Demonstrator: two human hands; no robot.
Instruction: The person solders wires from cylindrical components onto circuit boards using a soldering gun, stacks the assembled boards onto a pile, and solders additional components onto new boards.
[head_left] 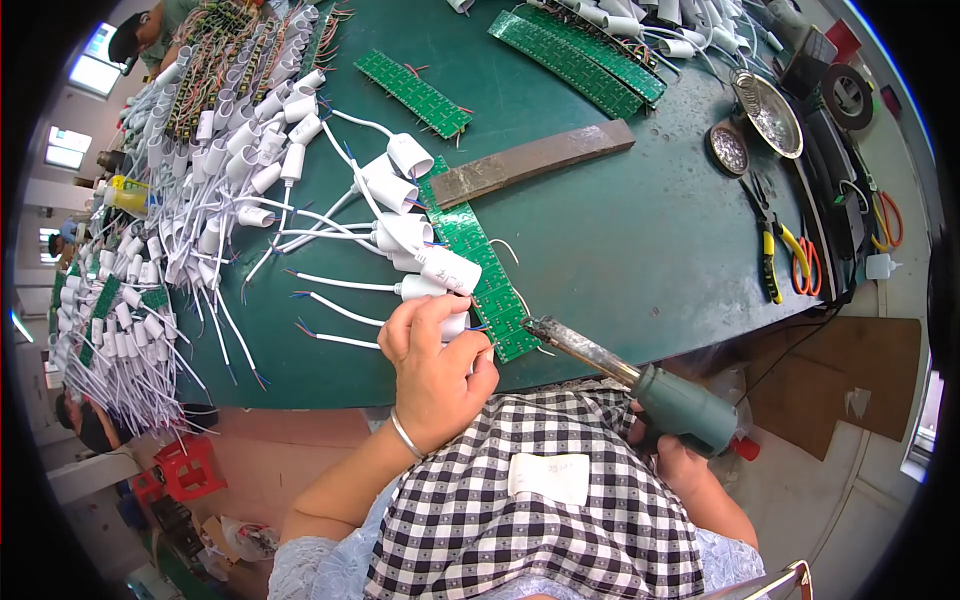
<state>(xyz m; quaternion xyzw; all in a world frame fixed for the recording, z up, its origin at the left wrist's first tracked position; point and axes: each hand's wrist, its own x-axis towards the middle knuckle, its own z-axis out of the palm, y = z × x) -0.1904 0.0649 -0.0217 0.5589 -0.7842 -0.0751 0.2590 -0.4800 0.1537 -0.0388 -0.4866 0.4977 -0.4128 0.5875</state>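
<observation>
My left hand (437,355) is closed round a white cup-shaped lamp socket (455,325) at the near end of a green circuit board panel (492,290). Its fingertips sit by the board's left edge, where thin wires poke out. In my right hand (672,462) is a soldering iron (690,408) with a thick green handle; its dark tip points left, close to the board's right edge. More white sockets (447,270) with cables lie along the board's left side. A flat brown bar (535,163) rests across the panel's far end. Part of my right hand is hidden behind the handle.
Heaps of white sockets and cables (215,160) cover the table's left. Circuit board panels (412,90) lie at the back. Right, a metal bowl (768,115), a small round tin (727,148), yellow-handled pliers (768,250) and orange-handled scissors (808,270) lie near the edge. People sit at left.
</observation>
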